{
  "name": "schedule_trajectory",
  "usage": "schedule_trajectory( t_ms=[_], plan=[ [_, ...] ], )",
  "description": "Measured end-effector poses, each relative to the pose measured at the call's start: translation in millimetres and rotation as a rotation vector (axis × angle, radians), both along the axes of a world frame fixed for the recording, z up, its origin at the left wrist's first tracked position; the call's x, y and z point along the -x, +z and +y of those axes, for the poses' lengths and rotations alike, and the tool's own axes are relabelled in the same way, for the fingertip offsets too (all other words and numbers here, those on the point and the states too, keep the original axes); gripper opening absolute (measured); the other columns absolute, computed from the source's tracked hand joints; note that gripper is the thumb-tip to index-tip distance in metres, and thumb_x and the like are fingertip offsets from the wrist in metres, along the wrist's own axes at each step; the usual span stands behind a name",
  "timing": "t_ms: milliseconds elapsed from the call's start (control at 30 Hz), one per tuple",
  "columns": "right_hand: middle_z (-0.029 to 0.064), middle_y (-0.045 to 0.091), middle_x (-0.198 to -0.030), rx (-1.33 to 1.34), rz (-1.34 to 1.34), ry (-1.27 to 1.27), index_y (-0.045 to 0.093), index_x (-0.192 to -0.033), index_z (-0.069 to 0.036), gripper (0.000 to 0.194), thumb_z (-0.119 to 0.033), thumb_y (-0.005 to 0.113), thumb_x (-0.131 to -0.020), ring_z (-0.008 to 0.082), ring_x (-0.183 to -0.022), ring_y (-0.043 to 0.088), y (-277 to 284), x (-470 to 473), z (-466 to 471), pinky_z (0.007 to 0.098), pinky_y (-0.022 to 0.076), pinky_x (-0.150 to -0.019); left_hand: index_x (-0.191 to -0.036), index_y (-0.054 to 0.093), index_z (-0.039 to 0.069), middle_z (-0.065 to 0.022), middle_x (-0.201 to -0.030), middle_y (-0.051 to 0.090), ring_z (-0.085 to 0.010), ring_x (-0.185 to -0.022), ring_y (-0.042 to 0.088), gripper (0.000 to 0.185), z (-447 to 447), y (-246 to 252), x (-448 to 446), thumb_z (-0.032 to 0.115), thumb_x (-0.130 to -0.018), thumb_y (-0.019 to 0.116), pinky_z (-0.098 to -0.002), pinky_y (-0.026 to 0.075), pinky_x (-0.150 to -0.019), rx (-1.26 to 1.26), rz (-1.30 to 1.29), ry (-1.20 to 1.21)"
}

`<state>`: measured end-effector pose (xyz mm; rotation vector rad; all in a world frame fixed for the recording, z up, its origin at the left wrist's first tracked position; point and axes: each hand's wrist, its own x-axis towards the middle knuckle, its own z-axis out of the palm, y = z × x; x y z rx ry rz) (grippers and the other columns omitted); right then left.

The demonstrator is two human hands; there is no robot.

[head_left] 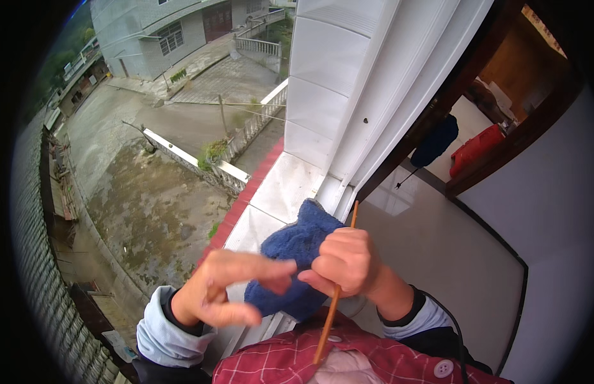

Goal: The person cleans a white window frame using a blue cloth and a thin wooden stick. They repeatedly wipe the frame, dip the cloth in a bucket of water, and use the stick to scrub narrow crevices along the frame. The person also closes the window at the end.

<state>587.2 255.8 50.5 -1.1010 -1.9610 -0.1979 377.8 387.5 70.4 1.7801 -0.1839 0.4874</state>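
A blue plush cloth (297, 240) lies across the white tiled window sill (287, 185) and the sliding-window track. My right hand (347, 261) is closed in a fist around a thin orange-brown wooden stick (328, 321), which sticks out above and below it. The fist is against the cloth's right side; whether it grips the fabric too, I cannot tell. My left hand (234, 283) hovers over the left part of the cloth, blurred, thumb and fingers apart with nothing between them.
White window-frame rails (398, 96) rise ahead. Outside, beyond a red corrugated edge (242, 197), a yard (153, 206) lies far below. Indoors to the right are a tiled floor (436, 245), a dark blue cloth item (436, 139) and a red object (477, 149) by the dark doorway.
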Motion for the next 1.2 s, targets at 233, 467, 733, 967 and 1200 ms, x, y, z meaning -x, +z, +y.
schedule_trajectory(
  t_ms=[233,467,733,967,1200],
  plan=[
    [0.0044,0.036,-0.057,-0.011,0.053,0.002,0.047,-0.061,-0.008,0.036,-0.019,0.076,-0.079,0.0228,-0.046,0.041,-9,-15,-13,0.0347,0.0331,-0.044,-0.104,0.069,0.003,-0.014,-0.089,0.067,-0.0286,-0.074,0.064,0.028,-4,-30,-41,0.014,-0.078,0.075,-0.0361,0.05,-0.065,-0.486,0.491,0.486],
    [0.0052,0.043,-0.06,-0.047,0.331,0.166,0.055,-0.068,-0.005,0.035,-0.029,0.066,-0.091,0.0225,-0.047,0.044,-5,-16,-26,0.0339,0.0324,-0.043,-0.094,0.064,0.001,-0.0175,-0.083,0.065,-0.0365,-0.081,0.064,0.012,2,-21,-61,0.004,-0.082,0.065,-0.0407,0.05,-0.071,-0.323,0.259,0.6],
    [0.0022,0.044,-0.06,-0.099,0.364,0.342,0.054,-0.076,-0.004,0.043,-0.042,0.059,-0.097,0.0192,-0.046,0.042,-2,-8,-7,0.0322,0.031,-0.043,-0.099,0.055,0.0,-0.0027,-0.094,0.059,-0.0087,-0.089,0.052,0.025,29,-19,-94,-0.014,-0.079,0.047,-0.023,0.044,-0.079,-0.03,0.216,0.37],
    [0.0019,0.038,-0.061,-0.079,0.399,0.446,0.052,-0.075,-0.005,0.043,-0.043,0.063,-0.094,0.0196,-0.046,0.039,-1,-3,2,0.0325,0.0286,-0.043,-0.103,0.062,-0.001,0.0014,-0.093,0.06,-0.0049,-0.081,0.053,0.035,30,-12,-91,-0.011,-0.074,0.043,-0.0182,0.042,-0.071,0.362,0.226,0.24],
    [0.0022,0.034,-0.061,-0.101,0.292,0.289,0.052,-0.07,-0.006,0.043,-0.041,0.063,-0.093,0.0199,-0.046,0.038,10,-15,-20,0.0318,0.0278,-0.042,-0.119,0.061,-0.001,-0.0049,-0.101,0.067,-0.0092,-0.092,0.061,0.04,31,-4,-159,-0.005,-0.08,0.054,-0.0223,0.048,-0.084,0.577,0.383,-0.074]
  ],
)
